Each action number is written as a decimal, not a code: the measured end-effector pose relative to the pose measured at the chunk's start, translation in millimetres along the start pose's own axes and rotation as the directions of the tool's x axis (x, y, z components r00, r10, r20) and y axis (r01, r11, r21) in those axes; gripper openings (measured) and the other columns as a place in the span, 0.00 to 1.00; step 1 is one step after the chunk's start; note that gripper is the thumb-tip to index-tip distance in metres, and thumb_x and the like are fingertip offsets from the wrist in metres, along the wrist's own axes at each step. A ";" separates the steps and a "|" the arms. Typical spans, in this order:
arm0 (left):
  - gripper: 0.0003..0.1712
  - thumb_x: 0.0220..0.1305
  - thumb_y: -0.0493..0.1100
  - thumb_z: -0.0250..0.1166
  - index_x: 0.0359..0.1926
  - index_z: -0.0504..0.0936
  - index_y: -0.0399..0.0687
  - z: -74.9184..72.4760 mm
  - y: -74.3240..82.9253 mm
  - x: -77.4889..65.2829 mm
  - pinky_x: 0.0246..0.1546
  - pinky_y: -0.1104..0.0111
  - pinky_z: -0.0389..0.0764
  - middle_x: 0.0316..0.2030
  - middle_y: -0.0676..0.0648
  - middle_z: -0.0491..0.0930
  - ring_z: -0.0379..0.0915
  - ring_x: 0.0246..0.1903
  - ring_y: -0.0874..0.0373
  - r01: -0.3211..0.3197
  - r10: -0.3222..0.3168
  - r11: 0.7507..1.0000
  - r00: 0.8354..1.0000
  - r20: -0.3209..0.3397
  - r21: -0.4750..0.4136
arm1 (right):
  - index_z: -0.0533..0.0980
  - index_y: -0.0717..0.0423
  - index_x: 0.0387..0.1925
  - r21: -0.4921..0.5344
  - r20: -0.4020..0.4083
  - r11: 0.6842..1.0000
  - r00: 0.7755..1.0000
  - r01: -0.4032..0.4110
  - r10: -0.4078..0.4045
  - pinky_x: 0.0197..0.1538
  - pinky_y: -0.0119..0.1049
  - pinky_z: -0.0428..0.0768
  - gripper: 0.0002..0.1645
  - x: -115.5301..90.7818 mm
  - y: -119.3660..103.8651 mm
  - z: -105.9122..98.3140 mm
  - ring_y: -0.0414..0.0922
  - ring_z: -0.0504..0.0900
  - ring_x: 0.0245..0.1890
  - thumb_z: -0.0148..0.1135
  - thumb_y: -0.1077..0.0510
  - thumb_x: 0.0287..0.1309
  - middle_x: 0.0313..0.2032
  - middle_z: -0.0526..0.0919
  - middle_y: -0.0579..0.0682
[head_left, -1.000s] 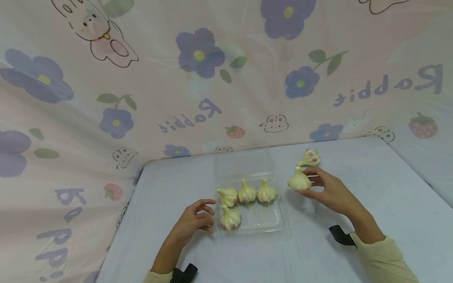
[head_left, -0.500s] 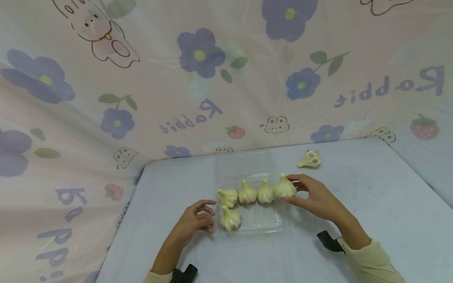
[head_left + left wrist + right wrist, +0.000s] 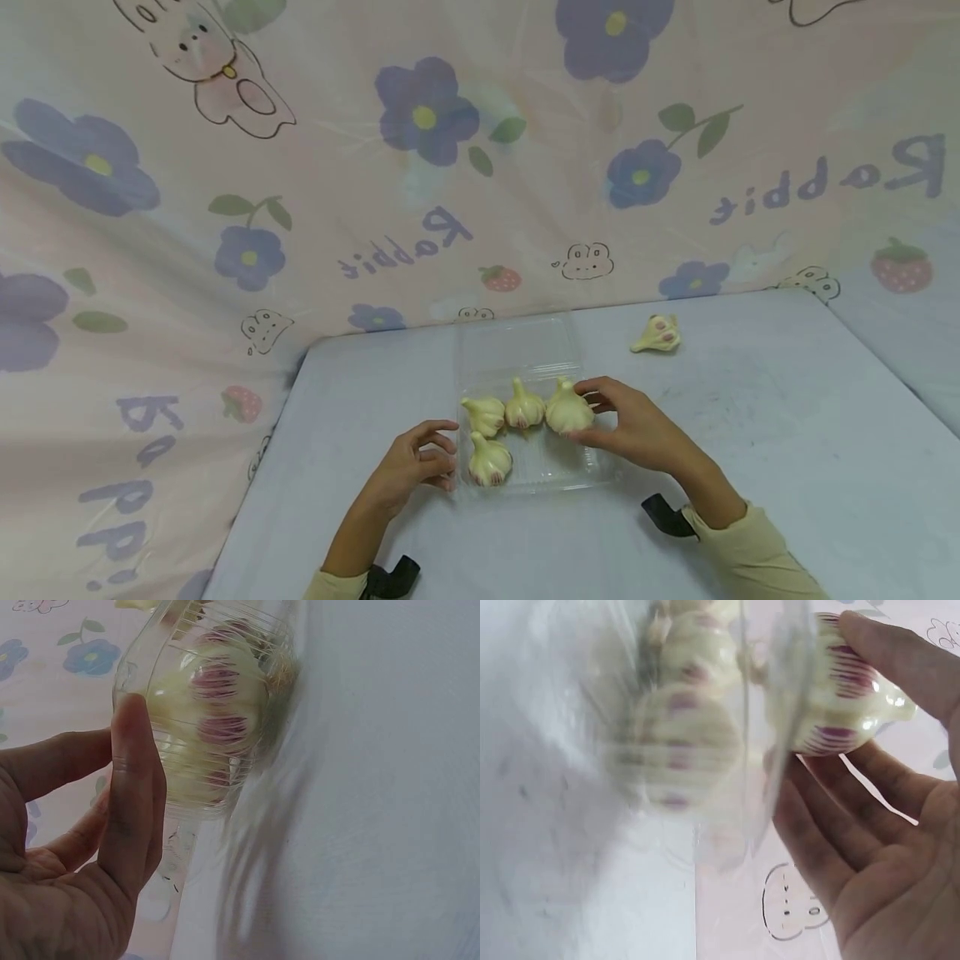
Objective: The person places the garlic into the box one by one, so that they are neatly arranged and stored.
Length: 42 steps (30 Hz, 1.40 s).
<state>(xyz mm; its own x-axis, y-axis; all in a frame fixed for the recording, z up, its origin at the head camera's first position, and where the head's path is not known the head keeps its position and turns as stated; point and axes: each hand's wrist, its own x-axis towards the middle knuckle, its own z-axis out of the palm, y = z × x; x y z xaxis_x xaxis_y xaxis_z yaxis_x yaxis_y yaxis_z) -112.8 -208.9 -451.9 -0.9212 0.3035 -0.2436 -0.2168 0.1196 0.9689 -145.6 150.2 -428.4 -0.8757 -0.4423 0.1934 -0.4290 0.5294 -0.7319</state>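
Note:
My right hand (image 3: 640, 427) pinches a garlic bulb (image 3: 567, 408) over the right part of a clear plastic clamshell box (image 3: 555, 482). In the right wrist view, this bulb (image 3: 840, 694) is held between thumb and fingers, above the box rim. Another bulb (image 3: 681, 746) shows through the box wall below; from the head it is hidden behind the held one. Inside the box, bulbs lie at back left (image 3: 483, 415), back middle (image 3: 524, 407) and front left (image 3: 490, 460). At the box's left side is my left hand (image 3: 415, 462), a fingertip (image 3: 131, 712) touching the clear wall.
The box's lid (image 3: 516, 346) lies folded back toward the rear. A garlic bulb with purplish cloves showing (image 3: 657, 333) lies at the back right of the white-covered table (image 3: 772, 400). A patterned curtain (image 3: 315, 183) hangs behind the table.
My right hand has carried the garlic bulb leftward from beside the box to over its right part. The left hand has stayed in place at the box's left side.

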 end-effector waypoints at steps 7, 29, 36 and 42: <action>0.33 0.62 0.29 0.63 0.68 0.66 0.35 0.2 -2.6 0.0 0.33 0.66 0.88 0.43 0.45 0.72 0.78 0.30 0.60 0.011 -0.011 1.000 1.000 -0.005 0.002 | 0.73 0.49 0.61 0.012 0.029 1.000 1.000 0.003 -0.003 0.55 0.50 0.82 0.37 3.7 -7.0 13.4 0.46 0.80 0.53 0.73 0.40 0.53 0.58 0.79 0.46; 0.34 0.62 0.29 0.64 0.68 0.66 0.35 -2.0 -3.5 3.0 0.32 0.66 0.88 0.43 0.45 0.72 0.78 0.30 0.61 -0.003 0.003 1.000 1.000 -0.006 -0.001 | 0.76 0.54 0.57 -0.098 0.146 0.995 0.989 -0.001 0.015 0.49 0.38 0.83 0.36 10.2 -15.2 43.7 0.43 0.81 0.47 0.76 0.43 0.50 0.52 0.81 0.48; 0.34 0.62 0.29 0.64 0.68 0.66 0.35 -1.1 -4.8 2.0 0.32 0.67 0.88 0.43 0.45 0.72 0.78 0.30 0.61 -0.006 0.006 1.000 1.000 0.001 -0.004 | 0.77 0.56 0.56 -0.148 0.150 0.989 0.988 -0.010 0.032 0.46 0.37 0.83 0.35 9.9 -19.0 48.8 0.44 0.81 0.45 0.77 0.46 0.49 0.49 0.82 0.47; 0.34 0.62 0.29 0.64 0.68 0.65 0.34 -1.1 -4.9 2.0 0.32 0.67 0.88 0.43 0.45 0.72 0.78 0.30 0.61 -0.010 0.010 1.000 1.000 0.002 -0.011 | 0.77 0.57 0.57 -0.222 0.140 0.975 0.990 0.009 0.023 0.47 0.40 0.83 0.36 9.5 -19.7 51.3 0.44 0.82 0.46 0.76 0.44 0.50 0.51 0.82 0.49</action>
<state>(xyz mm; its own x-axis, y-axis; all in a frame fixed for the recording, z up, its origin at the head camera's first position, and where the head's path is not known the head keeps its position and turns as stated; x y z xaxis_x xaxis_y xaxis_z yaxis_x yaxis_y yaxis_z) -114.0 -209.9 -457.1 -0.9227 0.3065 -0.2339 -0.2111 0.1063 0.9717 -134.2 98.4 -445.6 -0.8458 -0.5270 0.0830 -0.4749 0.6730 -0.5671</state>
